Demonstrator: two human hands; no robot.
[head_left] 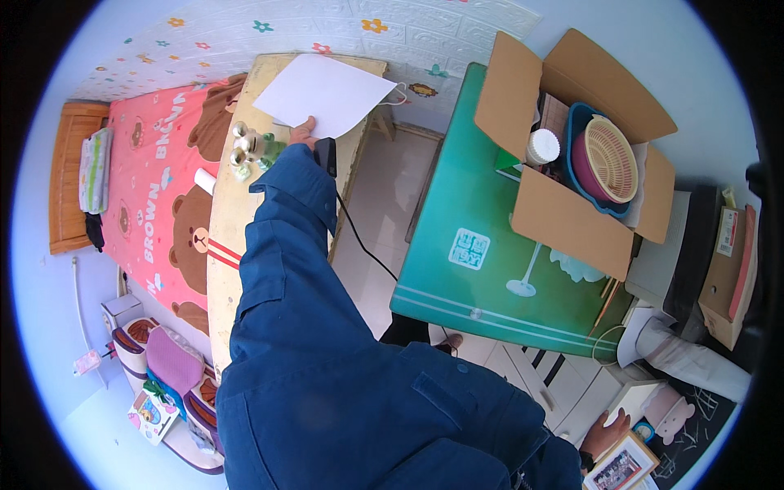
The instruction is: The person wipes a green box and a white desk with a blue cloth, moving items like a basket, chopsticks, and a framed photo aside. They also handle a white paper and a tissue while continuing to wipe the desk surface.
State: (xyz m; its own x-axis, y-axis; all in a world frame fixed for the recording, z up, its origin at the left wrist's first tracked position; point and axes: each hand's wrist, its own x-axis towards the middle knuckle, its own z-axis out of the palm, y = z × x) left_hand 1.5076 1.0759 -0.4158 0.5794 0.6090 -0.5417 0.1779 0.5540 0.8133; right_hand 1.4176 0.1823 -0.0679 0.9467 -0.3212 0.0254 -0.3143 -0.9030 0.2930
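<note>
A person's left hand (pixel 304 131), top centre-left, has its thumb closed over the near edge of a plain white sheet (pixel 322 90); its other fingers are hidden. The sheet lies over a pale yellow table (pixel 231 184), though whether it rests there is unclear. The right hand (pixel 604 434), lower right, is partly open beside a framed photo (pixel 621 467); I cannot tell whether it grips anything. The sheet is in hand and not let go, so its handling seems unfinished; how much remains cannot be judged.

Bold white lettering repeats across the pink bear-print bedspread (pixel 145 184), left. The green table (pixel 425 245), right of centre, carries a white square of characters. A brown box (pixel 719 278), far right, has a label with print too small to read.
</note>
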